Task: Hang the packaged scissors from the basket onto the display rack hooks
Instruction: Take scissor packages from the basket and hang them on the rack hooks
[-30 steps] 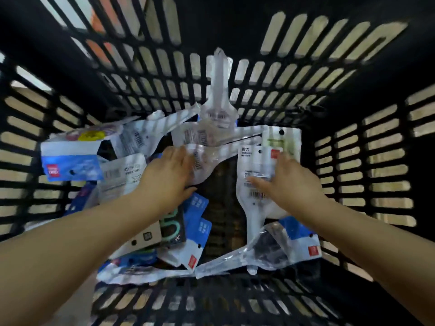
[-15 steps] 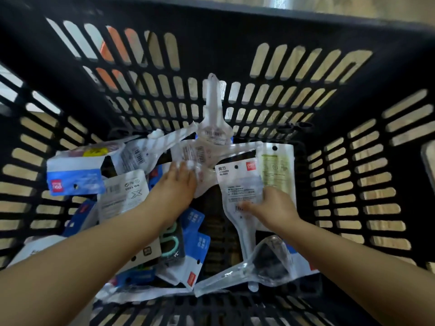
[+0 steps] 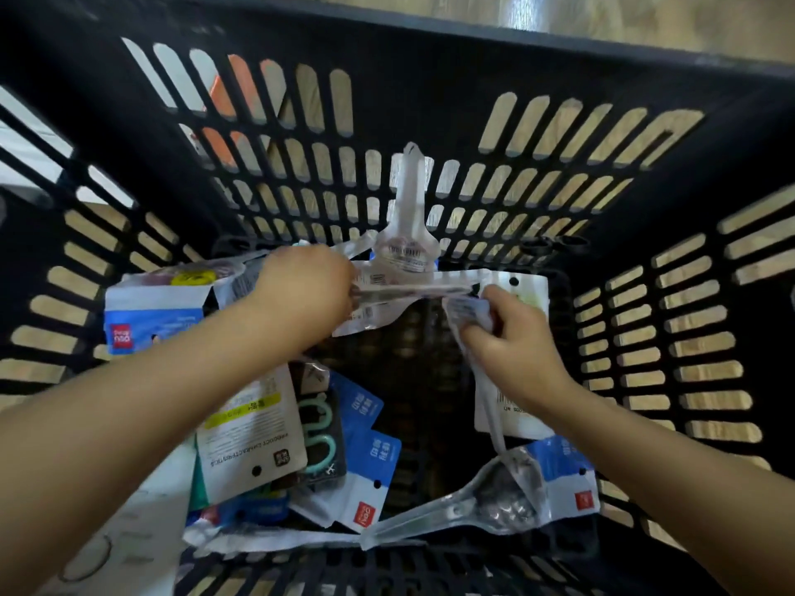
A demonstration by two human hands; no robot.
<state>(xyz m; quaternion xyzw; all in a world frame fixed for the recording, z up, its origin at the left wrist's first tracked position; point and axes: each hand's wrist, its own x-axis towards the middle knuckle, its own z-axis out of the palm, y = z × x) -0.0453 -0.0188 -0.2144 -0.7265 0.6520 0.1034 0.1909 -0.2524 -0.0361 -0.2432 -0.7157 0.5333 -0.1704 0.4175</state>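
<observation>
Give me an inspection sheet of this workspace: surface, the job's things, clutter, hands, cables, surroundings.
Surface: black slotted basket, seen from above; its dark floor shows between the packs.
Job's things: clear scissor pack gripped by the left hand; another clear pack gripped by the right hand; one pack leans upright on the far wall; mint-handled scissors pack lies lower left; display rack hooks: nothing seen.
Clutter: blue-and-white packs and a white card pack overlap loosely.
Hands: left hand and right hand each grip a pack.
Cables: nothing seen.
Surroundings: wood-toned floor beyond the rim.
</observation>
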